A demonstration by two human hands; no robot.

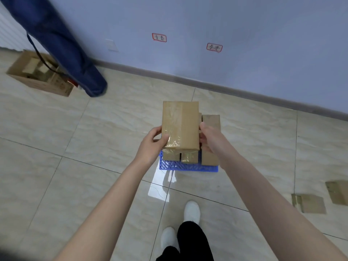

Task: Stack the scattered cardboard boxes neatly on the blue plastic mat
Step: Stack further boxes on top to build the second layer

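Observation:
A taped cardboard box [180, 125] is held in the air over the blue plastic mat [188, 167]. My left hand [153, 143] grips its near left corner, thumb on the taped top. My right hand [207, 138] grips its right side. Below it, several cardboard boxes [211, 159] stand side by side on the mat, partly hidden by the held box. Two more flat boxes lie on the floor at the right, one nearer [308, 203] and one at the frame edge [338, 192].
An open carton [40, 76] with small boxes inside stands at the far left by the wall. A long dark blue bag [62, 46] leans against the wall beside it. My feet in white shoes [192, 211] stand on the tiled floor behind the mat.

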